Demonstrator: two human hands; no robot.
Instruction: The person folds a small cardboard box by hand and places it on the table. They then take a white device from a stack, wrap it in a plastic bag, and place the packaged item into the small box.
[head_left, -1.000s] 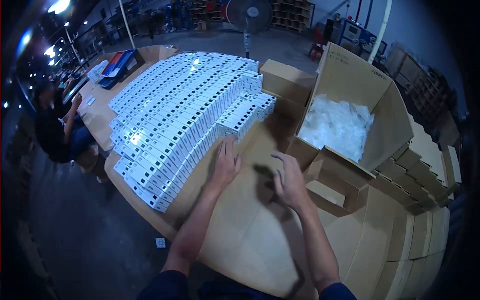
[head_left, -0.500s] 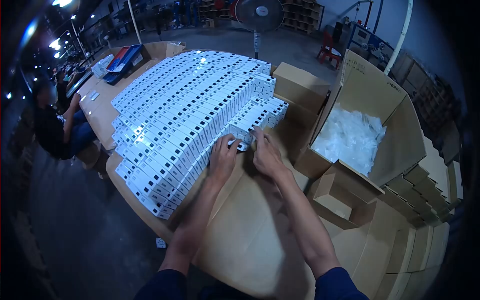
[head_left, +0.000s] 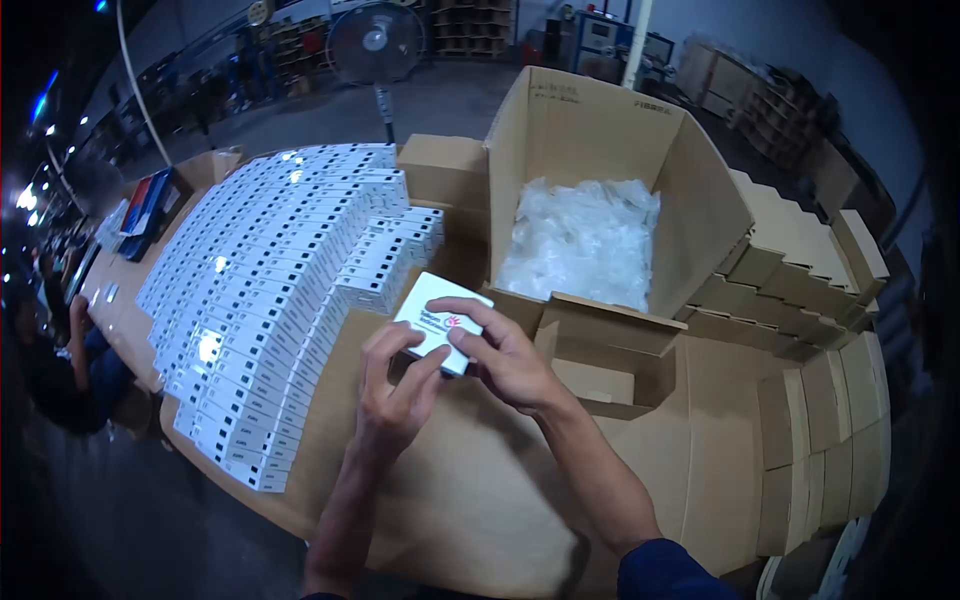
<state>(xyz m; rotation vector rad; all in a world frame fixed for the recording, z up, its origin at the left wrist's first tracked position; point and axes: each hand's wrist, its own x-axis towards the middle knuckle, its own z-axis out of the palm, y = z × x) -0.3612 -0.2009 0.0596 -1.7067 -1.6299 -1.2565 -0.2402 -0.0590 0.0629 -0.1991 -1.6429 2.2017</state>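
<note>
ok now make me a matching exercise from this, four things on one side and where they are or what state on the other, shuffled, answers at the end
Things
1. single white box
2. rows of white boxes
3. large open carton
4. fan

Places or states
A. beyond the far edge of the table
B. holding crumpled translucent plastic
C. held between the left hand and the right hand
D. stacked in the left part of the view

Right pairs: 1-C, 2-D, 3-B, 4-A
</note>
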